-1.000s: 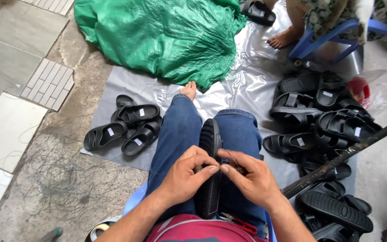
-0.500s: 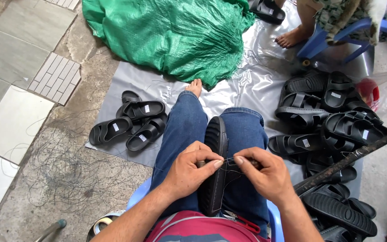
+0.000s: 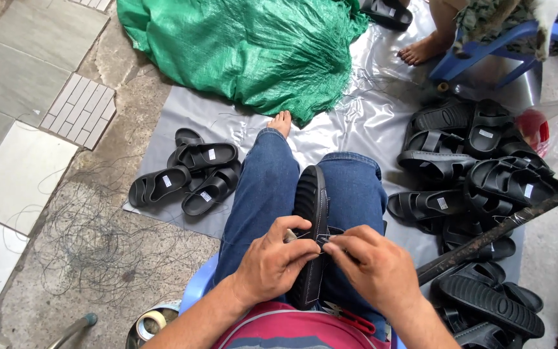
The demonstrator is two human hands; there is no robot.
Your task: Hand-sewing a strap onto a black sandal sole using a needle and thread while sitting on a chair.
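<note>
Looking down, I see a big green sack [image 3: 247,55] on a grey plastic sheet [image 3: 369,123], with a heap of black sandals [image 3: 479,174] on one side and a few more sandals [image 3: 188,178] on the other. One black sandal [image 3: 310,220] stands on its edge on the lap, between the knees. My left hand [image 3: 276,262] closes around its side. My right hand [image 3: 376,268] pinches a thin thread [image 3: 305,236] tight at the strap. I think the thread can snap if I pull too hard. The sandal can also slip off the lap. Small red snips [image 3: 350,317] lie close under the wrists and can poke me.
</note>
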